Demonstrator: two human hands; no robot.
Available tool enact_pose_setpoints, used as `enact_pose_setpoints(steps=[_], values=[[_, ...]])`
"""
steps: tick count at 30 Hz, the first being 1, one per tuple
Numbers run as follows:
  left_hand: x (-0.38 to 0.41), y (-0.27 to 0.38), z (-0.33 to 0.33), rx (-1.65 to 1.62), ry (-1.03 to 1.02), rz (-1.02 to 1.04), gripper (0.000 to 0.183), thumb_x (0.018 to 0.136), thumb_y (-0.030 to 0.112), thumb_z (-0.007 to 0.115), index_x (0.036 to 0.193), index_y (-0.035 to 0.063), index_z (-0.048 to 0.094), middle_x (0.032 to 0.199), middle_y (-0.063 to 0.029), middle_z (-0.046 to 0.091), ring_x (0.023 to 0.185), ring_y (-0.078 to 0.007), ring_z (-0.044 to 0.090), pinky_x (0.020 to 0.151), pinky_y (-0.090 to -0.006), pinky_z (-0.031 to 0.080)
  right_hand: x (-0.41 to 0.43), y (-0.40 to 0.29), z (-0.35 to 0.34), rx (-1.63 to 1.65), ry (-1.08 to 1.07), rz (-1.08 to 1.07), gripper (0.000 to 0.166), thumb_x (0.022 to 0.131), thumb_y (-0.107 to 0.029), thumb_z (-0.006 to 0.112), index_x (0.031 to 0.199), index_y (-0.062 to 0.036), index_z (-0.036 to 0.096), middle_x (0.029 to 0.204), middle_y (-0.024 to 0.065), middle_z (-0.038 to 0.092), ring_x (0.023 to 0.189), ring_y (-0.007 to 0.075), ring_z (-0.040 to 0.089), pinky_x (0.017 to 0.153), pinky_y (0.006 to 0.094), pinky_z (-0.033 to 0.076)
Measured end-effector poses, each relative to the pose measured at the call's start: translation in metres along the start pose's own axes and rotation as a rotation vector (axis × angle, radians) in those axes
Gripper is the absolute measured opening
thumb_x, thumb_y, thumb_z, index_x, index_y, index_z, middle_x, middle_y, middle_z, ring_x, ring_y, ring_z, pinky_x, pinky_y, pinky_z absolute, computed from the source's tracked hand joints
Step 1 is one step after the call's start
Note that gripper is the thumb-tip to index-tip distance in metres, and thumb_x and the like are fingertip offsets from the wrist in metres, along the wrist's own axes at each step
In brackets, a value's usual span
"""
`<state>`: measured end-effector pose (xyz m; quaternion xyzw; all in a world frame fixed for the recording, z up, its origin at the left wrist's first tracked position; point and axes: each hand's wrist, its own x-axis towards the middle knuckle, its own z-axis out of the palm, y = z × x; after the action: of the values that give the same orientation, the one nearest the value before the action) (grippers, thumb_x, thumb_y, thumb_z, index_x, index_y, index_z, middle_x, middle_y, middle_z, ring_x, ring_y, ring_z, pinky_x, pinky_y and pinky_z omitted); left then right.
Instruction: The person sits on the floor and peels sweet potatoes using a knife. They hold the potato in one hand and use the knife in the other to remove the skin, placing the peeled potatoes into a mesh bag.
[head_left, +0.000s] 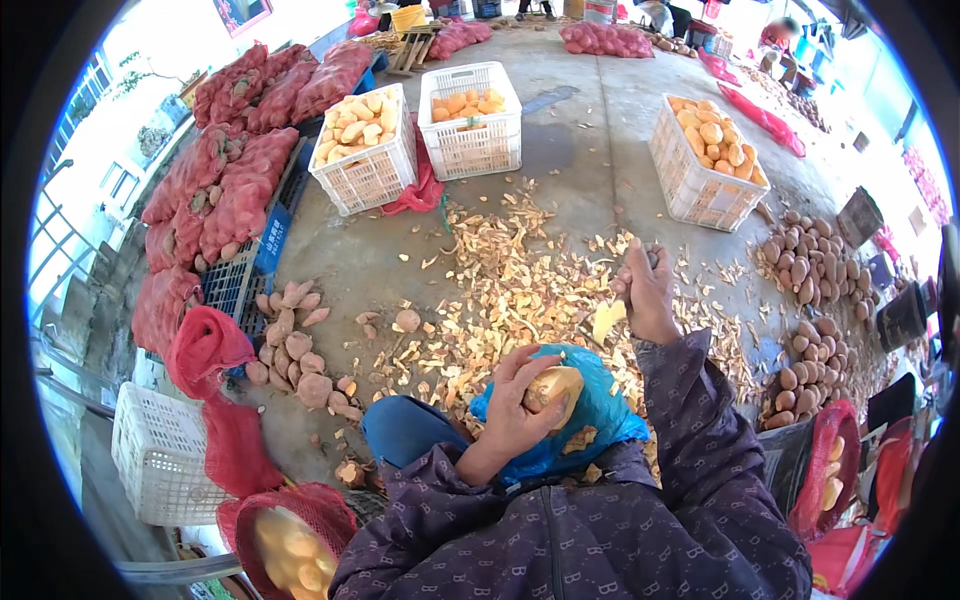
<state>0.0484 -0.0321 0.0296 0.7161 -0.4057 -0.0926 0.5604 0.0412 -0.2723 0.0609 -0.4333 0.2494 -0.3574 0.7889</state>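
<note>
My left hand (517, 412) holds a partly peeled sweet potato (553, 394) above my lap, its fingers curled over the top and side. Blue plastic sheeting (607, 427) covers my lap, with a few peel scraps on it. Out ahead and to the right, my right hand (645, 289) is raised with its fingers closed; the handle of a tool seems to be inside the fist, but too little of it shows to name it. A pale slice of peel (607, 321) shows just below that hand. Thick heaps of peelings (517, 300) cover the floor in front of me.
White plastic crates (469, 142) of peeled tubers stand ahead. Red mesh sacks (247, 180) lie on blue pallets at the left. Unpeeled sweet potatoes (300, 352) lie at the left, more (810, 259) at the right. A mesh-lined container (296, 547) of peeled ones is at my lower left. People sit far off.
</note>
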Motion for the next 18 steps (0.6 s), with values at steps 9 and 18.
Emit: enact_pose_setpoints(steps=[9, 18], values=[[0.015, 0.001, -0.002, 0.005, -0.125, 0.08, 0.049, 0.074, 0.019, 0.077, 0.119, 0.0072, 0.063, 0.133, -0.0152, 0.051, 0.122, -0.0301, 0.049, 0.101, -0.0385, 0.039, -0.002, 0.042, 0.003, 0.327, 0.005, 0.326, 0.025, 0.099, -0.023, 0.054, 0.081, -0.0118, 0.041, 0.065, -0.0024, 0.04, 0.055, 0.0083, 0.038, 0.051, 0.0255, 0.039], [0.016, -0.009, -0.002, -0.166, -0.14, -0.018, 0.049, 0.078, 0.016, 0.077, 0.121, 0.0017, 0.058, 0.127, -0.0137, 0.053, 0.118, -0.0236, 0.051, 0.1, -0.0345, 0.041, 0.003, 0.065, -0.008, 0.423, -0.045, 0.365, 0.024, 0.099, -0.022, 0.054, 0.082, -0.0129, 0.039, 0.066, -0.0028, 0.04, 0.056, 0.0072, 0.039, 0.051, 0.0241, 0.039]])
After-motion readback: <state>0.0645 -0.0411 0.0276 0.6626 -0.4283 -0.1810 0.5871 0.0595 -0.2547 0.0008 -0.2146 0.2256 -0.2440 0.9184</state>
